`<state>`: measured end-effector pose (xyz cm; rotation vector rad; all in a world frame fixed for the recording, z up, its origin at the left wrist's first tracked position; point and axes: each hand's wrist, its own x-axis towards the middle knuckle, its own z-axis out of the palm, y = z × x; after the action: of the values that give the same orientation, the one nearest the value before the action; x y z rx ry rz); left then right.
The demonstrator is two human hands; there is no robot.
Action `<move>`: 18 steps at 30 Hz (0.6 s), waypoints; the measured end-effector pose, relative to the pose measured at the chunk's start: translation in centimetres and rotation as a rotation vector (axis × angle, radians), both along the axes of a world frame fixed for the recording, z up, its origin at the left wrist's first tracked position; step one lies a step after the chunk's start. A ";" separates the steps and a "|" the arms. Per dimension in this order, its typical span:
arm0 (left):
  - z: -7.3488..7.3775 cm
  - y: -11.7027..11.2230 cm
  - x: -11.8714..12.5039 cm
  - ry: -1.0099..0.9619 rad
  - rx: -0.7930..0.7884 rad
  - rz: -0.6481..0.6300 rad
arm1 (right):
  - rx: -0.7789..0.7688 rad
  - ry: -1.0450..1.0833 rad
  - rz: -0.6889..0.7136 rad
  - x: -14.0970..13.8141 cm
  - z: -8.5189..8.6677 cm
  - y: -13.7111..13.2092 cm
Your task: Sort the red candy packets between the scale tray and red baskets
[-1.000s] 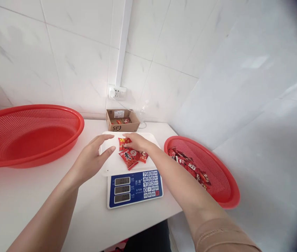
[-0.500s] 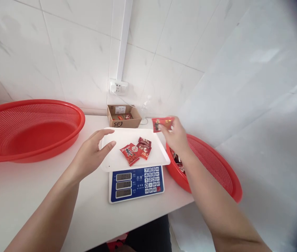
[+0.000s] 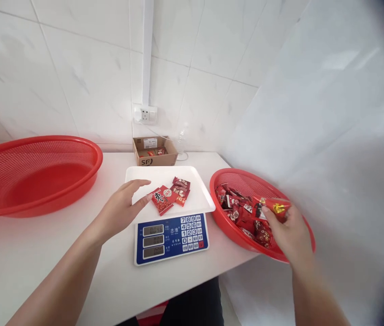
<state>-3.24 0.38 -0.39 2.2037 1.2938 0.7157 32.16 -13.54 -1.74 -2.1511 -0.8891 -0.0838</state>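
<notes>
My right hand (image 3: 288, 233) pinches a red snack packet (image 3: 271, 206) over the red mesh basket (image 3: 305, 237) on the right, which holds several more red packets (image 3: 237, 210). My left hand (image 3: 122, 206) rests open at the left edge of the white scale tray (image 3: 196, 197), its fingertips close to the red packets (image 3: 169, 195) lying on the tray. The blue and white scale panel (image 3: 169, 237) with its displays and keypad faces me below the tray.
A large red mesh basket (image 3: 35, 174) with nothing visible in it sits at the left on the white table (image 3: 25, 258). A small cardboard box (image 3: 154, 151) with a few packets stands by the tiled wall, under a wall socket (image 3: 144, 114).
My right hand lifted one packet off the scale tray and carried it right and down, over the right basket. My left hand stayed at the tray's left edge.
</notes>
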 end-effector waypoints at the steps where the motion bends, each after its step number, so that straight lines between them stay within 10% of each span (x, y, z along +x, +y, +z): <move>1: -0.1 0.1 0.3 0.020 -0.009 -0.012 | -0.032 -0.008 0.002 0.3 -0.3 -0.4; 13: -1.1 3.5 5.1 0.315 0.122 -0.413 | -0.045 0.051 0.127 -1.3 -1.0 -0.9; 18: -1.8 5.3 5.1 0.402 0.173 -0.356 | 0.010 0.071 0.199 -1.6 -1.3 -0.4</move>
<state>1.81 5.72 -2.21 2.7236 0.9914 0.2616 30.52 -13.92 -3.04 -2.0317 -1.0529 0.0874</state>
